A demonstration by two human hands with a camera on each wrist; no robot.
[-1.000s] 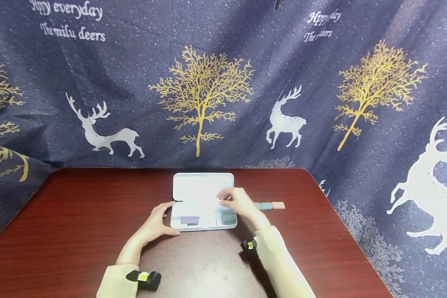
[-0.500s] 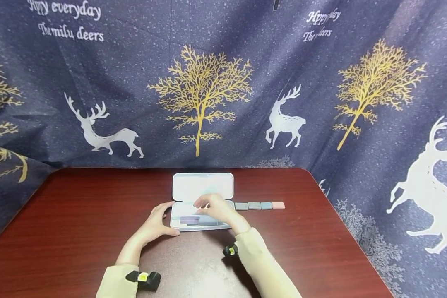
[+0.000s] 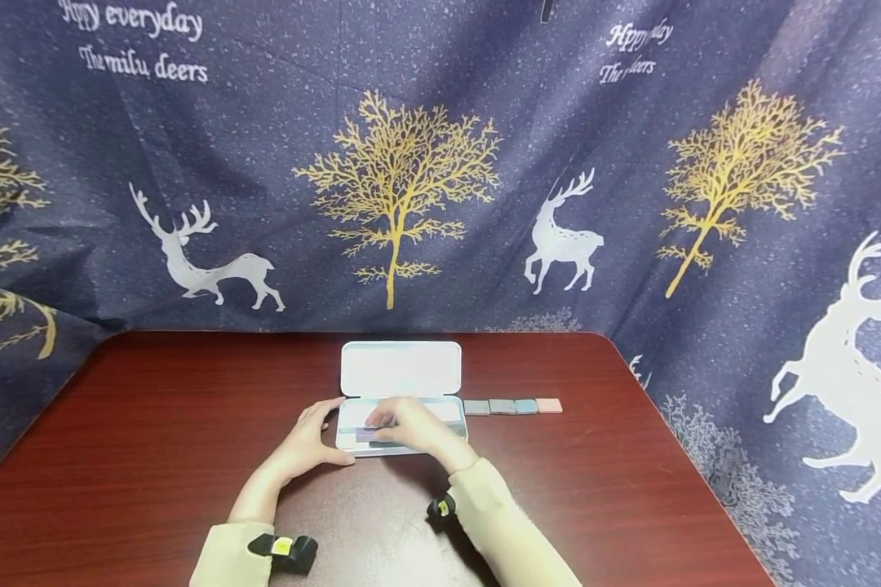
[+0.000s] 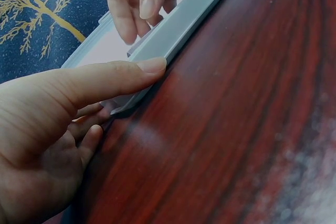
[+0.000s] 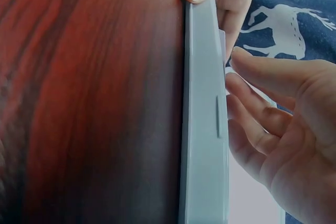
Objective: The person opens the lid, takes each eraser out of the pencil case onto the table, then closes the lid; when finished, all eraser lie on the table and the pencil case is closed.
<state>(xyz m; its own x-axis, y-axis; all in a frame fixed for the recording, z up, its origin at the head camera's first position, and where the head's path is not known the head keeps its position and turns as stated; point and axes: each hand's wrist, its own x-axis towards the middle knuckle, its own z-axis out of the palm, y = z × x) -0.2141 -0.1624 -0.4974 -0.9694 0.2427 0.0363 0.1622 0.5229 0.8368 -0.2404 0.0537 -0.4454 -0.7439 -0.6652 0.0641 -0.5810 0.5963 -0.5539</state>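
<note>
A pale blue pencil case (image 3: 424, 448) lies on the table with its lid (image 3: 400, 368) folded back. My left hand (image 3: 304, 440) grips its left end, the thumb (image 4: 152, 65) along the front edge and the fingers behind. Over the case's left half hovers my right hand (image 3: 411, 424), bent down at a purple rectangular block (image 3: 364, 435) inside. In the right wrist view the right thumb and fingers (image 5: 252, 108) stand apart, close to the purple block (image 5: 222, 43); no firm hold shows. Part of the case's inside is hidden under the right hand.
Several small flat blocks form a row right of the case: a greyish one (image 3: 475, 407), another greyish one (image 3: 502, 406), a blue one (image 3: 525, 406) and a pink one (image 3: 549, 405). A patterned curtain (image 3: 455, 244) hangs behind the dark red table (image 3: 191, 408).
My right hand has moved left over the case, from its right end to the purple block, uncovering the greyish blocks in the row. The left hand stays in place.
</note>
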